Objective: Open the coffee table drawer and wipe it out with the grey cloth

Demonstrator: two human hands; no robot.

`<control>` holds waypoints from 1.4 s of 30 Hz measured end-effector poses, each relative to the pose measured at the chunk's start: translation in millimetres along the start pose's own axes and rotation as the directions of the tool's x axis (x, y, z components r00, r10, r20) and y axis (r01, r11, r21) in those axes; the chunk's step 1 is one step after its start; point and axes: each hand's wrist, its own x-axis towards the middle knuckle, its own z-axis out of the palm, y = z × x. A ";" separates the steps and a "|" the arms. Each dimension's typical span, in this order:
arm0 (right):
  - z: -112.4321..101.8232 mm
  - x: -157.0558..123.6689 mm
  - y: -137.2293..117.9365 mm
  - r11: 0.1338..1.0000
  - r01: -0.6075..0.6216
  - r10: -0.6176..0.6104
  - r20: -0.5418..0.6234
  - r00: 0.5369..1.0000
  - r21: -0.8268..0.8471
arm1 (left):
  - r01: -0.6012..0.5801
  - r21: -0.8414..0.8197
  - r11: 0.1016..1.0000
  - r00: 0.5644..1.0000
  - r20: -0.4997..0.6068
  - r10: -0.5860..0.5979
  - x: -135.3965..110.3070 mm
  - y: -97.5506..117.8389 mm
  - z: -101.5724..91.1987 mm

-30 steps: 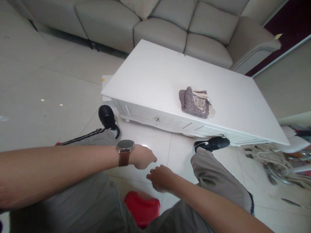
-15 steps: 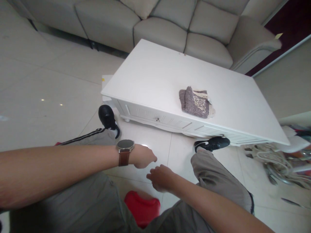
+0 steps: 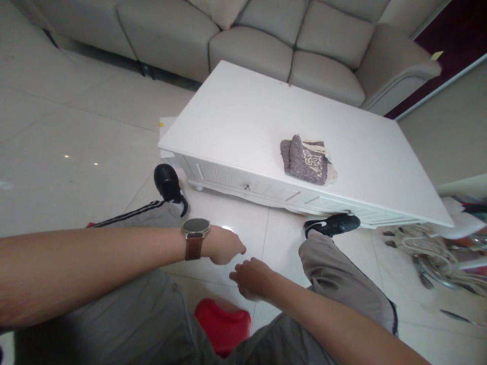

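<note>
My left hand, with a brown-strapped watch on its wrist, hangs over the floor between my knees with its fingers curled in. Just below and right of it is my right hand, also loosely closed; a small gap separates the two. I see nothing held in either. Beyond them, on the white coffee table, lies a folded grey-brown cloth with a cream pattern and pale edging. Neither hand touches the cloth or the table.
A grey sofa runs along the table's far side. My black shoes stand by its near side. A red seat edge shows between my legs. Blurred coiled cords and other items lie at the right.
</note>
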 end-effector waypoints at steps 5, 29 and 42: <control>3.3 1.1 0.5 1.000 0.006 -0.006 -0.013 1.000 -0.005 | 0.004 0.001 1.000 1.000 0.003 -0.004 0.6 0.5 -0.6; -6.0 -2.4 -1.7 1.000 -0.007 0.006 0.025 1.000 0.023 | 0.011 0.010 1.000 1.000 0.021 -0.011 -0.5 1.4 -1.3; -2.8 -0.9 -1.4 1.000 0.003 -0.003 0.005 1.000 0.021 | 0.001 0.020 1.000 1.000 -0.002 -0.001 3.4 -1.5 2.8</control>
